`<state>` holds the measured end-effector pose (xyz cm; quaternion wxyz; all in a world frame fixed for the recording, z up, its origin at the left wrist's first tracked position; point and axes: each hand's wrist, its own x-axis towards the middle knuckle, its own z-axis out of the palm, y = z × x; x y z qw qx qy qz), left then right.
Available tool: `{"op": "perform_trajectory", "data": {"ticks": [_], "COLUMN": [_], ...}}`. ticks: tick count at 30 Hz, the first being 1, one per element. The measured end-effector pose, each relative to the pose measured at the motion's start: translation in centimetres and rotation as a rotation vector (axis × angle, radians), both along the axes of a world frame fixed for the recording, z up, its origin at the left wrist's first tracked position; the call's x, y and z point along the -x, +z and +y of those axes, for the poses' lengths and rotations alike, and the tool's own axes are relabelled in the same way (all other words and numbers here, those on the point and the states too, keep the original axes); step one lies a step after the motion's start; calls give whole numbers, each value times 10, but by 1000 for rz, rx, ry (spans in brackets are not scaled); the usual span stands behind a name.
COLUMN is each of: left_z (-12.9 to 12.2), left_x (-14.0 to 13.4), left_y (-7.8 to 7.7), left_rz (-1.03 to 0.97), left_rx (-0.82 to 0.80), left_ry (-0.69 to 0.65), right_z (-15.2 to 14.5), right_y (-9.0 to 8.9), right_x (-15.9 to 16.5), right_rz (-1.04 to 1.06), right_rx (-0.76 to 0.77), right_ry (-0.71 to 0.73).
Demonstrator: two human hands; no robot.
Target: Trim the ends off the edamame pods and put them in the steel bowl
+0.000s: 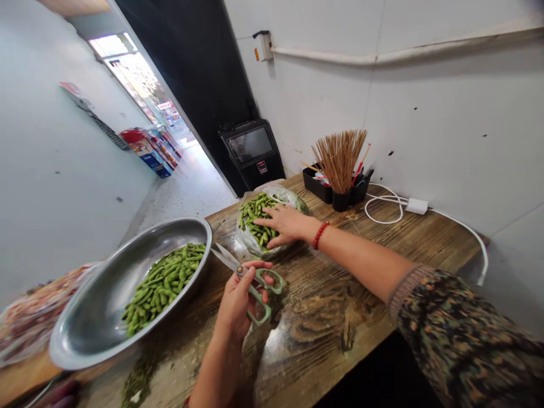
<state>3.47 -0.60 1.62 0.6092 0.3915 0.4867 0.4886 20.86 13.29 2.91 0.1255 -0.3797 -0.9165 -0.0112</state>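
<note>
Gripping green-handled scissors (240, 271) — left hand (236, 300); right hand (289, 223) — splayed, unclenched, on bagged pods (254, 216)

Right hand (287, 224) hides some bagged pods (256, 211); sleeve (461, 331) cut off at right edge; machine label (262, 167) unreadable.

A bracelet (321, 235) of round, glossy red beads circles the right wrist. On its hand side, the right hand (289, 224) is bare. On its elbow side, past some bare forearm (365, 263), sits a ribbed brownish cuff (408, 290); farther from the bracelet, a loose, bulky sleeve (463, 334) shows mottled camouflage in green, tan, brown and black.
</note>
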Motion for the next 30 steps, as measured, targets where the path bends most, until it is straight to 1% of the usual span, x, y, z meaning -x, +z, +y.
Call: {"op": "perform_trajectory", "data": {"ticks": [3, 7, 10, 14, 16, 18, 21, 25, 27, 30], "left_z": [2, 3, 4, 2, 0, -2, -3, -2, -2, -2], "left_x": [6, 16, 22, 25, 26, 27, 29, 31, 33, 36], "left_y": [9, 17, 20, 22, 21, 19, 17, 18, 20, 22], "left_rz": [-23, -20, -19, -12, -6, -1, 4, -18, -22, -5], "left_rx": [-43, -74, -105, -117, -115, -108, -87, -79, -94, -127], "left_ry": [70, 87, 92, 88, 82, 73, 78, 124, 141, 163], "right_z": [6, -3, -11, -10, -7, -5, -2, -4, -13, -38], "right_y": [2, 4, 5, 6, 5, 3, 1, 5, 9, 14], "right_x": [6, 5, 5, 13, 16, 16, 10, 4, 4, 7], "right_rz": [-45, -51, -38, -45, -29, 33, 191, 509, 641, 665], "right_rx": [39, -18, -25, 56, 56, 35, 26, 10, 1, 60], "right_ry": [-7, 21, 4, -81, -60, -28, -34, -21, 45, 207]}}
